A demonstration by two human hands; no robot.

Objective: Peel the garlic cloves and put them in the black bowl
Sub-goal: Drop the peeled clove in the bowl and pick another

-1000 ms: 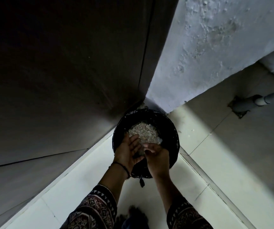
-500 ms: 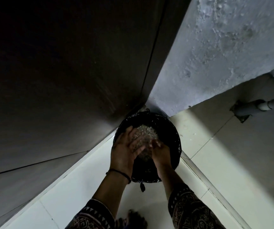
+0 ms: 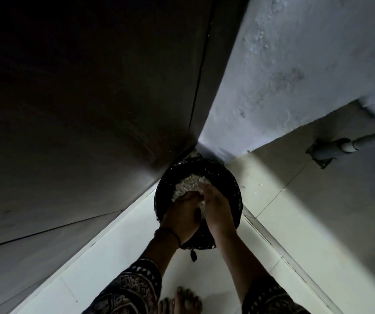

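Both left hand (image 3: 179,215) and right hand (image 3: 218,211), apart earlier, now meet over the peels (image 3: 188,185), fingers' state unclear

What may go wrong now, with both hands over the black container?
The left hand and right hand meet over the near side of the black container; pale scraps may fall past it onto the floor tiles, near the bare foot.
The light is dim, so stray bits could go unnoticed.
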